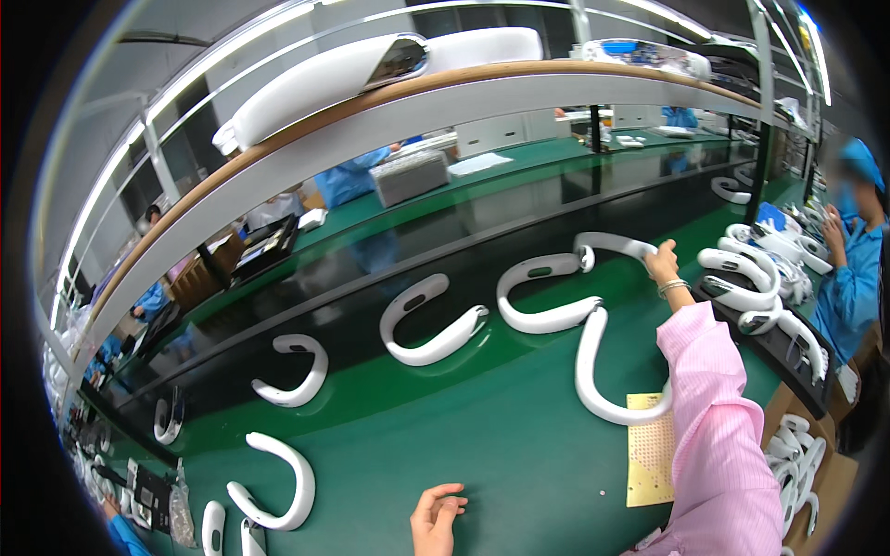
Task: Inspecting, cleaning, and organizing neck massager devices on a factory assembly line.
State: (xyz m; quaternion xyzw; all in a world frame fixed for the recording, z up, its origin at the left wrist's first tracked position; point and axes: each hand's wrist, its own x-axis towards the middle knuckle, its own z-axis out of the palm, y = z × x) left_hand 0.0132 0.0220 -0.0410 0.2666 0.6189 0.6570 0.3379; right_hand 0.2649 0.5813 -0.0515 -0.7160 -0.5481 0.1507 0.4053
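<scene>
My right hand (665,265) is stretched out to the far right of the bench, its fingers closed on one end of a white U-shaped neckband (612,242). Just left of it, a second neckband (549,321) lies with its open side to the right. Under my right forearm another neckband (593,375) rests, partly hidden and overlapping a yellow perforated sheet (649,454). My left hand (436,521) hovers low at the front middle, fingers loosely bent and apart, with nothing visible in it.
More neckbands (431,347) lie spaced along the green bench (408,445). At right, a black tray (797,371) holds several neckbands, beside a cardboard box (839,463) of white parts. A co-worker in blue (848,269) stands there. A raised shelf (519,93) spans the back.
</scene>
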